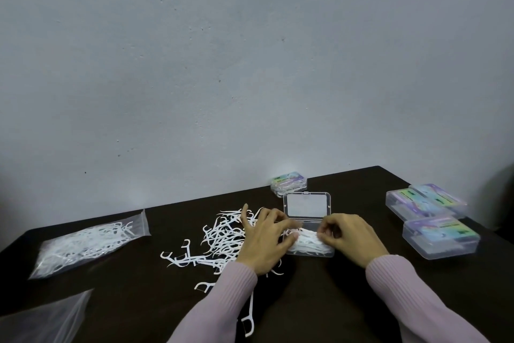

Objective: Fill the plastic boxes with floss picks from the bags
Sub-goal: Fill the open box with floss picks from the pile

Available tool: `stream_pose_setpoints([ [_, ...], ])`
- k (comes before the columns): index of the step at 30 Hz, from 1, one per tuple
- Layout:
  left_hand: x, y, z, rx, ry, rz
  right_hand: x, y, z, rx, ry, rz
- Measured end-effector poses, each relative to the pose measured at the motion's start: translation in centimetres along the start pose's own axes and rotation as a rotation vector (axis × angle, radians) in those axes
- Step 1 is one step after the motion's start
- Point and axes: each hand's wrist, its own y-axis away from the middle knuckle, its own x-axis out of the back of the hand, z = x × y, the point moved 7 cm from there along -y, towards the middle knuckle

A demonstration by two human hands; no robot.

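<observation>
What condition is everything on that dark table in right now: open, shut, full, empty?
Open box: lid up, picks inside.
Far box: lid down, picks inside.
Three boxes on the right: lids down.
Bag: holds picks.
Loose picks: scattered.
Left hand: fingers on the picks.
Right hand: curled on the picks.

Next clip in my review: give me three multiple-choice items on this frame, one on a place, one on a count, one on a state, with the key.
1. Where does the clear zip bag of white floss picks lie on the dark table?
A far left
B far right
C behind the open box

2. How many closed, labelled clear plastic boxes stand at the right?
A one
B three
C five

3. The clear plastic box between the left hand and right hand is:
A shut
B open, lid raised
C upside down

Key: 1 A, bag at left edge; 2 B, three boxes clustered; 3 B, lid stands behind.
</observation>
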Motion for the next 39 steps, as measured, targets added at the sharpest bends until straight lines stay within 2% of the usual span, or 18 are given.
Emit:
stream_pose_setpoints([
  [6,0.7,0.1,-0.2,0.018,-0.007,0.086,0.0,0.0,0.2,-0.006,-0.005,-0.001],
  [12,0.4,0.2,-0.2,0.023,-0.011,0.043,0.3,0.0,0.1,-0.007,-0.018,0.021],
  [23,1.2,1.2,-1.7,0.052,0.278,0.074,0.3,0.4,-2.7,0.126,-0.077,0.09],
  [27,1.5,3.4,-4.6,0.045,0.358,0.033,-1.2,0.9,-5.8,0.254,-0.064,-0.017],
  [32,2.0,7.7,-7.4,0.068,0.433,-0.111,-3.8,1.4,-8.6,0.349,-0.081,-0.151],
  [39,3.0,10.3,-9.3,0.082,0.413,-0.084,-6.0,2.7,-11.5,0.531,0.016,-0.329],
])
